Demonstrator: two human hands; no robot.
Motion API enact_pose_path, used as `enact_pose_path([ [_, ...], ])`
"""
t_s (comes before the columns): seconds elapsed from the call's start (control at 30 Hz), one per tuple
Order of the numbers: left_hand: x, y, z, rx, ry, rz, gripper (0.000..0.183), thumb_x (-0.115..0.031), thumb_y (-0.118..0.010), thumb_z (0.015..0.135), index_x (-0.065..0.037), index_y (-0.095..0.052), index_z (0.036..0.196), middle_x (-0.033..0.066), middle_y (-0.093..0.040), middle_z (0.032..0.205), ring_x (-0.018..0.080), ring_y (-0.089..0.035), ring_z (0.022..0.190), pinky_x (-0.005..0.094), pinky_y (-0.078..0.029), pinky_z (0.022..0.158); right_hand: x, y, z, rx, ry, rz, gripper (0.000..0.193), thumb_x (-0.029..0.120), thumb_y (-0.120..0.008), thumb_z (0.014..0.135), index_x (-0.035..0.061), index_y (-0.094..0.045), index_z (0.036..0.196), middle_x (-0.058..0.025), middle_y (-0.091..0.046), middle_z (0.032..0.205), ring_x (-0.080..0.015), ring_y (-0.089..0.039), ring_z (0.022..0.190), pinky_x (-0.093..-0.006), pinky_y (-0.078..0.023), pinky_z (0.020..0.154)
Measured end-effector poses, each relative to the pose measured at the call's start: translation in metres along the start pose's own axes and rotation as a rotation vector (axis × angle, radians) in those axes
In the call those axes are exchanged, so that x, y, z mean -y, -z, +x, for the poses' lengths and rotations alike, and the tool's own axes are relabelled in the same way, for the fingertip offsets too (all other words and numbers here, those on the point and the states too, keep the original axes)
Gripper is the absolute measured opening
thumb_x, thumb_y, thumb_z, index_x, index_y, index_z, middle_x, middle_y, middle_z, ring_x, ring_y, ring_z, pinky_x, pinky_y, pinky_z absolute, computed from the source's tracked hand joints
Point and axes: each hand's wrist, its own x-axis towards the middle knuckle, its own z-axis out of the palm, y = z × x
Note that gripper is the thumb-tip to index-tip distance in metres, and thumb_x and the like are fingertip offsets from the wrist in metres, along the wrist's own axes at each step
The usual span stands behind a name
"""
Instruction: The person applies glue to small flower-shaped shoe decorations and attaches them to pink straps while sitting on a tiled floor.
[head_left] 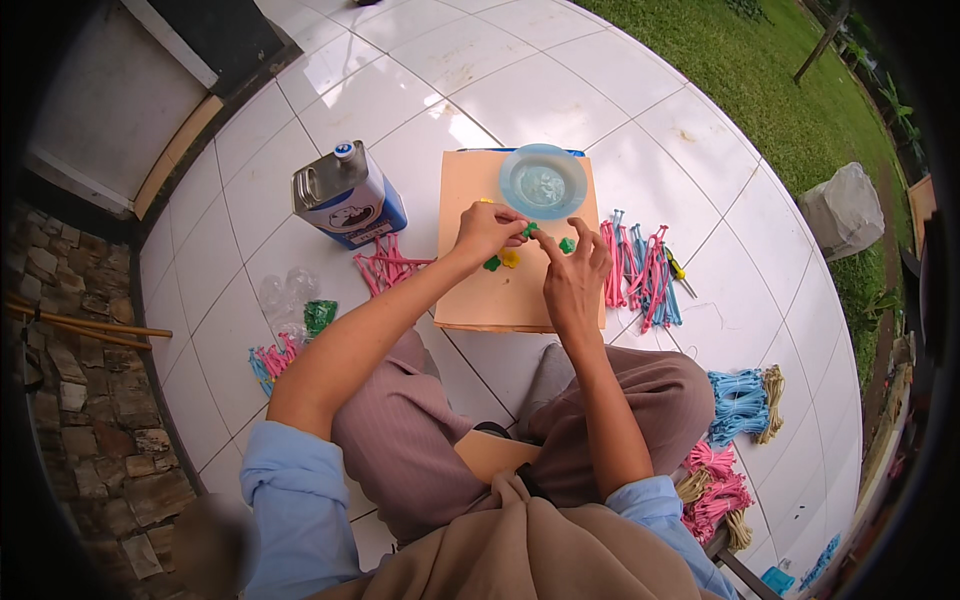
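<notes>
My left hand [488,232] is closed, pinching a small green flower-shaped piece [531,230] above a tan board [470,300]. From the other side my right hand [575,283] meets the same piece with its nearest fingertip, the other fingers raised and curved. Its thumb is mostly hidden. Below the hands on the board lie a yellow flower-shaped piece [510,258] and a green one [492,263]. Another green piece [567,245] shows beside my right fingers. A light-blue bowl [514,204] with something clear inside stands at the board's far edge.
A metal can [350,197] stands left of the board. Pink and blue cord pieces [640,270] lie right, with yellow-black snips [680,275]. Green pieces in a bag [320,317] lie left. Blue bundles [738,405] and pink bundles [715,490] rest by my right knee.
</notes>
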Motion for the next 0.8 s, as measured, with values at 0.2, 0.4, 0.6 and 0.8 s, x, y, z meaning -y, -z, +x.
enact_pose_path([
  [0.2,0.001,-0.001,0.002,0.001,-0.009,0.007,0.019,-0.005,-0.06,0.083,0.007,-0.062,0.097,0.0141,-0.065,0.089,0.0172,-0.066,0.075,0.0235,-0.057,0.069,0.001,0.002,0.001,-0.012,-0.02,0.034,0.038,0.0,-0.056,0.072,0.0232,-0.063,0.101,-0.0073,-0.043,0.123,-0.0267,-0.037,0.111,-0.0413,-0.028,0.092],
  [0.4,0.002,0.002,0.0,-0.005,-0.007,0.004,0.019,-0.005,-0.061,0.082,0.007,-0.062,0.096,0.0141,-0.065,0.089,0.0174,-0.066,0.075,0.0239,-0.057,0.069,-0.002,0.001,0.015,0.054,-0.395,0.631,0.03,-0.001,-0.054,0.079,0.0081,-0.048,0.107,-0.0132,-0.056,0.105,-0.0265,-0.054,0.093,-0.0367,-0.042,0.079],
  [0.6,0.007,0.006,-0.003,0.028,0.039,-0.003,0.02,-0.008,-0.063,0.081,0.006,-0.062,0.095,0.0119,-0.064,0.086,0.0166,-0.065,0.074,0.0246,-0.057,0.068,-0.005,-0.023,0.024,0.194,-0.511,0.917,0.034,0.002,-0.056,0.082,0.0016,-0.037,0.111,-0.0147,-0.064,0.08,-0.0247,-0.064,0.075,-0.0316,-0.049,0.067],
  [0.8,0.005,0.017,-0.007,-0.049,0.069,-0.027,0.03,-0.02,-0.06,0.086,0.006,-0.058,0.101,0.0132,-0.061,0.091,0.0191,-0.065,0.076,0.0268,-0.056,0.069,0.001,-0.016,0.022,0.213,-0.491,0.784,0.041,-0.003,-0.054,0.079,0.0033,-0.035,0.115,-0.0149,-0.063,0.078,-0.0291,-0.063,0.076,-0.0362,-0.047,0.07],
])
